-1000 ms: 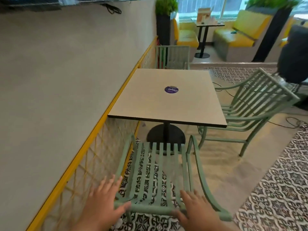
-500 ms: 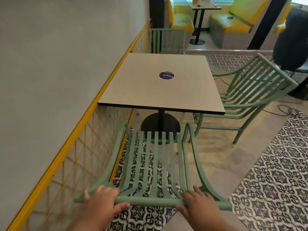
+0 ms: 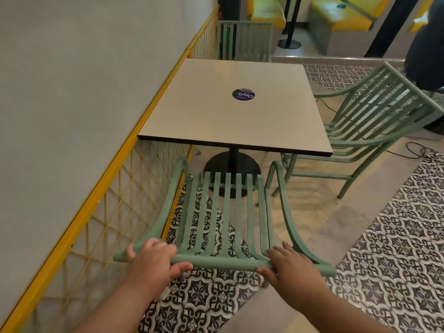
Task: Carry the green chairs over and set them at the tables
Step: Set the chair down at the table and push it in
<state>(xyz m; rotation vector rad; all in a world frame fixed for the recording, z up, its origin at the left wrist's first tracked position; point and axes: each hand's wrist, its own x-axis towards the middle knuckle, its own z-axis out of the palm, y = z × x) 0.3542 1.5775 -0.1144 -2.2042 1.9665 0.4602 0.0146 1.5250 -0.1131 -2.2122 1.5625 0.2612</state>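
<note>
A green slatted chair (image 3: 225,212) stands in front of me, facing the near edge of a beige square table (image 3: 230,121). My left hand (image 3: 153,259) grips the top rail of its backrest near the left end. My right hand (image 3: 287,263) grips the same rail toward the right end, fingers over the top and thumb under it. A second green chair (image 3: 374,121) stands at the table's right side, and a third (image 3: 245,42) at its far side.
A grey wall with a yellow mesh rail (image 3: 134,150) runs close along the left. The table's black pedestal base (image 3: 231,169) sits just beyond the chair seat. Cables (image 3: 418,150) lie on the floor at right. A dark-clothed person (image 3: 427,44) and yellow benches are at the far right.
Both hands have closed around the chair's top rail, and the view has tilted down and drawn a little closer to the table. The chair sits slightly nearer the table edge.
</note>
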